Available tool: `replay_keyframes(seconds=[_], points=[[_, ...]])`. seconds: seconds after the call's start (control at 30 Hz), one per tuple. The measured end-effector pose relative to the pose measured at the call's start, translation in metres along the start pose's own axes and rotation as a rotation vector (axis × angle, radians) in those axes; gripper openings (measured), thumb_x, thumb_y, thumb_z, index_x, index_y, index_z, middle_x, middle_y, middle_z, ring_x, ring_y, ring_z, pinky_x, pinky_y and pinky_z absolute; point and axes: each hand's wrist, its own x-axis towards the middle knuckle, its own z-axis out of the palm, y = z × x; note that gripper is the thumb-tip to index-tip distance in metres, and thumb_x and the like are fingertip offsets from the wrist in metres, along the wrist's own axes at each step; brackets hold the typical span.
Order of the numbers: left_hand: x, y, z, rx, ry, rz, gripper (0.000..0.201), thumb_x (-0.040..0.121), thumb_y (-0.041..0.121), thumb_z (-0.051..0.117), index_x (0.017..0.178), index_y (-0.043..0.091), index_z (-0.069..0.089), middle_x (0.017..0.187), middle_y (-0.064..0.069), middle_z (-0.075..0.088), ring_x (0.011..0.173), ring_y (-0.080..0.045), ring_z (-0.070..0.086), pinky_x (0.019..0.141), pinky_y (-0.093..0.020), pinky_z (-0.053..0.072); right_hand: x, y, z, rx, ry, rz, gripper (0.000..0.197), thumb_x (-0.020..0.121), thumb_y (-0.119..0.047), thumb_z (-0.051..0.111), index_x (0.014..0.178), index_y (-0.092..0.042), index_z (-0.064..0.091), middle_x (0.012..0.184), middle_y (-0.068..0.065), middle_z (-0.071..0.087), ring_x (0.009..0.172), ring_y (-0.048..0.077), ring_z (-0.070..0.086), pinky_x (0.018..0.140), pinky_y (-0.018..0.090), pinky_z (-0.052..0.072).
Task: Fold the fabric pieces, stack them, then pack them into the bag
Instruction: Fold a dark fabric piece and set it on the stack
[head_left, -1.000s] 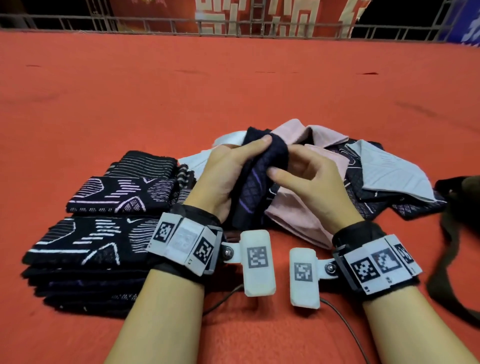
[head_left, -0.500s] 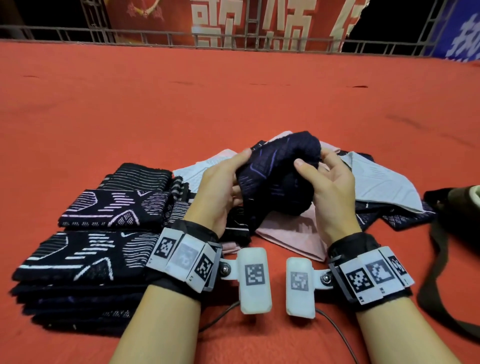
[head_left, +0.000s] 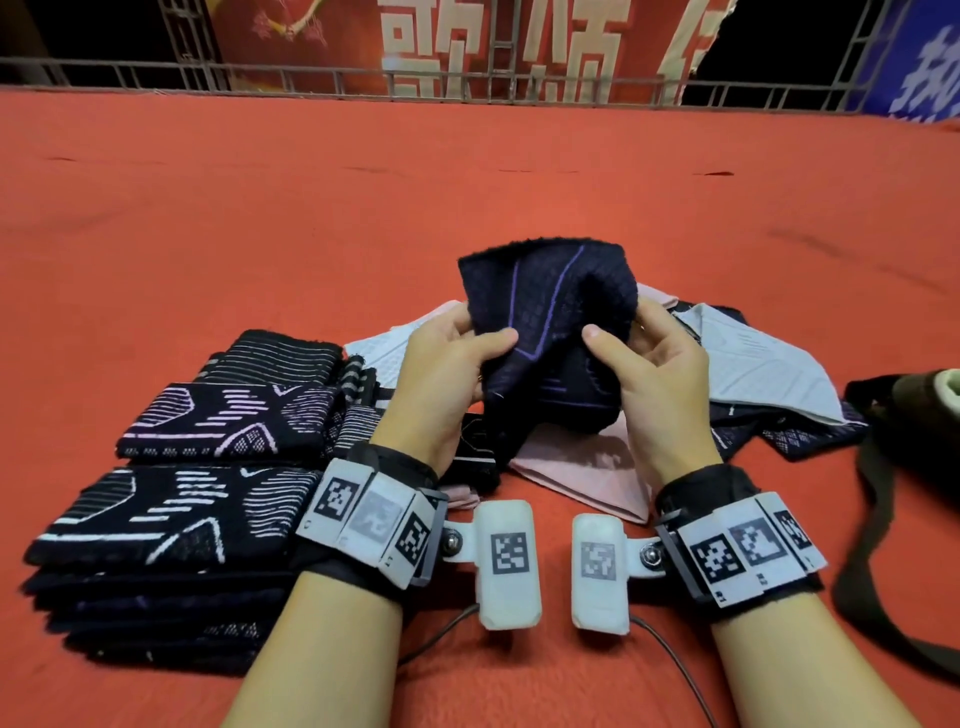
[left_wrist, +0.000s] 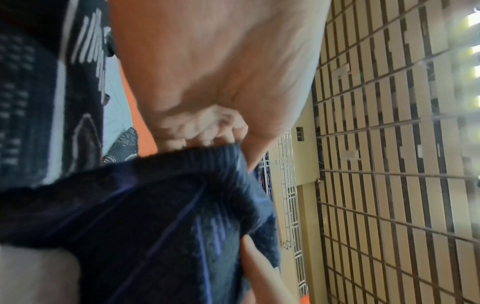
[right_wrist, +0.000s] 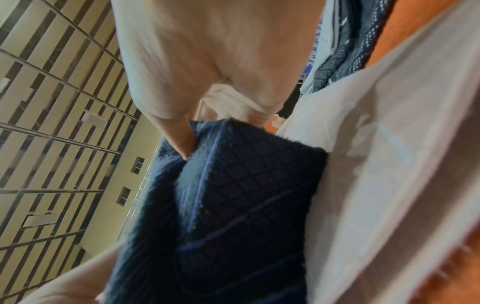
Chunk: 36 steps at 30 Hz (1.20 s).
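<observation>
**Bunched cloth in the air, loose heap underneath**

The left hand (head_left: 447, 374) and the right hand (head_left: 654, 384) are both holding one dark navy fabric piece (head_left: 550, 317) up off the red desk (head_left: 467, 197), each grip pinching it between thumb and curled fingers. The left wrist view is showing the fingers (left_wrist: 207, 127) tucked over the cloth's top edge; the right wrist view is showing the thumb (right_wrist: 182, 142) pressing into a fold. The cloth is hanging crumpled, not spread flat, directly above the unfolded heap of pink, pale grey and dark pieces (head_left: 587, 467).

Judging from this, the main risk is that the corners are not being found: the piece is doubling over on itself, so any fold started now is likely coming out lopsided and thick, and a lumpy piece is going to tilt the folded stack (head_left: 171, 525) waiting at the left. A second risk is the hanging lower part snagging the heap and dragging a neighbouring piece along. The pinches are also sitting close together near the middle, so the outer edges are drooping freely and one side could be slipping out. The dark bag (head_left: 914, 415) is lying at the far right edge, its strap trailing toward the right forearm, where it could be catching a sweep.
</observation>
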Motion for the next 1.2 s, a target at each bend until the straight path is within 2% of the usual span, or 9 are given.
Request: replay_keyframes(seconds=[0.23, 0.4, 0.5, 0.57, 0.67, 0.8, 0.87, 1.07, 1.2], points=[[0.000, 0.011, 0.002, -0.186, 0.164, 0.132, 0.033, 0.094, -0.002, 0.044, 0.112, 0.008, 0.070, 0.112, -0.012, 0.074, 0.096, -0.015, 0.070, 0.085, -0.025, 0.055, -0.001, -0.003, 0.004, 0.053, 0.000, 0.027, 0.027, 0.084, 0.012, 0.065, 0.094, -0.009, 0.078, 0.108, 0.006, 0.078, 0.106, 0.019, 0.071, 0.094, 0.034, 0.056], [-0.001, 0.008, -0.004, -0.259, 0.031, -0.148, 0.068, 0.095, 0.061, 0.039, 0.119, 0.006, 0.072, 0.117, -0.019, 0.069, 0.106, -0.032, 0.057, 0.093, -0.046, 0.038, 0.000, -0.006, 0.001, 0.208, 0.005, 0.144, 0.025, 0.087, 0.017, 0.057, 0.089, -0.004, 0.069, 0.108, 0.006, 0.078, 0.095, 0.020, 0.075, 0.076, 0.028, 0.060], [0.000, 0.006, -0.005, -0.133, -0.065, -0.217, 0.099, 0.081, 0.090, 0.026, 0.123, 0.012, 0.070, 0.125, -0.023, 0.067, 0.107, -0.030, 0.063, 0.091, -0.045, 0.043, 0.004, -0.002, 0.001, 0.277, 0.030, 0.235, 0.017, 0.084, 0.004, 0.057, 0.100, 0.005, 0.065, 0.114, 0.015, 0.075, 0.102, 0.031, 0.072, 0.093, 0.041, 0.058], [-0.002, 0.006, -0.001, -0.043, -0.107, -0.253, 0.082, 0.086, 0.080, 0.038, 0.123, 0.014, 0.070, 0.117, -0.013, 0.074, 0.107, -0.027, 0.070, 0.086, -0.035, 0.052, 0.006, 0.001, 0.000, 0.305, 0.043, 0.283, 0.038, 0.079, -0.008, 0.059, 0.112, 0.010, 0.062, 0.117, 0.019, 0.073, 0.104, 0.033, 0.070, 0.096, 0.044, 0.054], [-0.001, -0.001, 0.002, 0.061, -0.037, -0.218, 0.037, 0.093, 0.040, 0.063, 0.117, 0.014, 0.071, 0.110, -0.007, 0.076, 0.105, -0.026, 0.072, 0.085, -0.033, 0.054, 0.008, 0.002, -0.003, 0.321, 0.041, 0.284, 0.020, 0.088, -0.008, 0.051, 0.095, -0.006, 0.069, 0.116, 0.018, 0.073, 0.104, 0.032, 0.069, 0.098, 0.042, 0.052], [0.003, -0.008, 0.000, 0.107, 0.089, -0.069, 0.016, 0.095, 0.010, 0.063, 0.108, 0.010, 0.071, 0.102, -0.006, 0.076, 0.091, -0.016, 0.071, 0.076, -0.029, 0.057, 0.007, -0.004, -0.005, 0.269, 0.028, 0.331, 0.047, 0.104, -0.041, 0.043, 0.113, -0.006, 0.072, 0.109, 0.015, 0.074, 0.101, 0.029, 0.071, 0.095, 0.041, 0.053], [0.004, -0.009, -0.001, 0.138, 0.105, -0.028, 0.015, 0.099, 0.012, 0.059, 0.108, 0.010, 0.070, 0.107, -0.009, 0.075, 0.095, -0.016, 0.071, 0.086, -0.036, 0.056, 0.005, -0.007, -0.006, 0.238, -0.041, 0.403, 0.063, 0.103, -0.058, 0.038, 0.105, -0.010, 0.078, 0.103, 0.015, 0.077, 0.098, 0.028, 0.074, 0.090, 0.037, 0.056], [0.005, -0.009, 0.002, -0.006, 0.022, -0.108, 0.036, 0.092, 0.035, 0.070, 0.119, 0.013, 0.063, 0.116, -0.009, 0.074, 0.110, -0.026, 0.070, 0.097, -0.043, 0.054, 0.003, 0.004, -0.006, -0.004, -0.035, 0.296, 0.027, 0.090, -0.008, 0.072, 0.117, -0.005, 0.072, 0.110, 0.012, 0.077, 0.107, 0.028, 0.072, 0.106, 0.050, 0.051], [0.002, -0.015, 0.001, 0.117, -0.119, -0.029, 0.066, 0.072, 0.013, 0.084, 0.131, 0.013, 0.055, 0.123, -0.006, 0.071, 0.114, -0.020, 0.069, 0.100, -0.042, 0.054, 0.004, 0.003, -0.008, 0.039, 0.021, 0.202, 0.031, 0.090, -0.010, 0.075, 0.120, -0.005, 0.070, 0.115, 0.012, 0.075, 0.112, 0.031, 0.070, 0.104, 0.051, 0.053]])
